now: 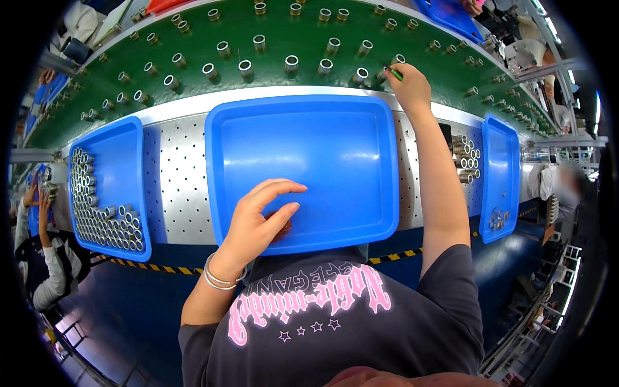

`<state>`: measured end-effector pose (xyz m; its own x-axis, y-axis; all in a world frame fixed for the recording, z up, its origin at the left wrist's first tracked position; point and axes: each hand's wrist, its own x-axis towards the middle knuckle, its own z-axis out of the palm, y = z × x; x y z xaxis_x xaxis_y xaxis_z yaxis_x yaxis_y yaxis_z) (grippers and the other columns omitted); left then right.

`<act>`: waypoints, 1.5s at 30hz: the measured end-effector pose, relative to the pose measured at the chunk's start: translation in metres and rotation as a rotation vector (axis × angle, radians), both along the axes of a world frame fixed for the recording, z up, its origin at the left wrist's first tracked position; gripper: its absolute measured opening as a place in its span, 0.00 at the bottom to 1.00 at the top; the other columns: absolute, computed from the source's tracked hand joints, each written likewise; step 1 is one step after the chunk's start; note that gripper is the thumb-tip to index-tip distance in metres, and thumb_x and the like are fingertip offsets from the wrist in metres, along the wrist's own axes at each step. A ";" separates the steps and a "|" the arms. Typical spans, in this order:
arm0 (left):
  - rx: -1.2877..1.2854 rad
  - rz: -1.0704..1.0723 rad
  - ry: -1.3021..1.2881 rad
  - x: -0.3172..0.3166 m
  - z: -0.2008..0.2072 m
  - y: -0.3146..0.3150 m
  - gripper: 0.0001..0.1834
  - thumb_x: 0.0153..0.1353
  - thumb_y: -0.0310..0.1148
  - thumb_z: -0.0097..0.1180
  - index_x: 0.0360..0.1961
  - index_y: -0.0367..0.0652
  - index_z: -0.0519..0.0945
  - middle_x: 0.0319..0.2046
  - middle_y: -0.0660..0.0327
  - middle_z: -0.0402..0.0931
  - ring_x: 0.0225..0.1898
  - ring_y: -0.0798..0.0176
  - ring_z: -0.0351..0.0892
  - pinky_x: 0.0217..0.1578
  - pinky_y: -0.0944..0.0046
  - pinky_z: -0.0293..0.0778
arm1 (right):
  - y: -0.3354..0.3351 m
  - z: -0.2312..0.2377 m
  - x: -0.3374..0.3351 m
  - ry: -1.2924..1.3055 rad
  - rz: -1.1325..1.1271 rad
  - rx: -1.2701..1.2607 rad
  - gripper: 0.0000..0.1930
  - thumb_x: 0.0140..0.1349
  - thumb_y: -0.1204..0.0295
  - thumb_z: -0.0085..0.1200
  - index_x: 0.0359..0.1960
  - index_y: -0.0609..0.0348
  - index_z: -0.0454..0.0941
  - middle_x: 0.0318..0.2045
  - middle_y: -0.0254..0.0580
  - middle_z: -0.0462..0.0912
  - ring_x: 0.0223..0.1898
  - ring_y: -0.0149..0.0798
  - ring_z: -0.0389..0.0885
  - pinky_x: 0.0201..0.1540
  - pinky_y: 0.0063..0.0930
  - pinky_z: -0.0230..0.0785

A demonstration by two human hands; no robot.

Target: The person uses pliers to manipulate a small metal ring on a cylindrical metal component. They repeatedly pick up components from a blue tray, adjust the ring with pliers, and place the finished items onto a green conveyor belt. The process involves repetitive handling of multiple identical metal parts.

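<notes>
My left hand (255, 222) is over the near left part of a large blue tray (309, 155), palm inward, thumb and index finger curved apart. A reddish-brown thing (282, 232) shows below the thumb, seemingly cupped in the palm; its kind is unclear, and the other fingers are hidden. Stretched out over the green belt (277, 84), my right hand (411, 86) pinches a small green tool (395, 75) with a thin dark tip. The tip is close to a short metal tube (360, 75) standing upright on the belt. Another tube (400, 59) stands just beyond the hand.
Several more metal tubes (291, 62) stand spread along the belt. A blue tray (142, 187) at left holds rows of tubes. On the right, tubes lie stacked (465, 155) beside a blue tray (500, 174) with small metal pieces. Another person (55, 258) works at far left.
</notes>
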<state>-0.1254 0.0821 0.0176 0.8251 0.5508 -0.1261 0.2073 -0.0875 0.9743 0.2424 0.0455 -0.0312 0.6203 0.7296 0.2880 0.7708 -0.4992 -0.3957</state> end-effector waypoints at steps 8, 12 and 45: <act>-0.376 0.094 -0.214 0.007 -0.020 -0.002 0.20 0.59 0.28 0.52 0.53 0.34 0.69 0.48 0.54 0.72 0.48 0.61 0.72 0.51 0.64 0.66 | -0.029 0.045 -0.108 1.024 0.405 0.270 0.08 0.54 0.71 0.58 0.32 0.63 0.78 0.26 0.28 0.75 0.30 0.20 0.68 0.33 0.15 0.61; -0.694 0.092 -0.345 0.012 -0.014 -0.006 0.26 0.60 0.26 0.50 0.60 0.36 0.62 0.50 0.52 0.70 0.49 0.61 0.72 0.51 0.65 0.67 | -0.039 0.054 -0.152 1.184 0.582 0.064 0.06 0.55 0.73 0.57 0.31 0.62 0.78 0.25 0.29 0.76 0.29 0.21 0.69 0.33 0.14 0.61; -0.932 0.281 -0.460 -0.009 -0.014 -0.008 0.24 0.59 0.27 0.52 0.57 0.39 0.63 0.46 0.54 0.71 0.46 0.62 0.75 0.48 0.68 0.72 | -0.052 0.052 -0.217 1.278 0.633 0.363 0.03 0.58 0.75 0.53 0.31 0.62 0.74 0.27 0.30 0.74 0.28 0.20 0.68 0.31 0.14 0.61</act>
<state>-0.1348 0.0740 0.0036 0.7596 0.5749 -0.3042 -0.2987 0.7238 0.6220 0.0258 -0.0064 0.0211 0.2003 0.9794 0.0243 -0.1442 0.0540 -0.9881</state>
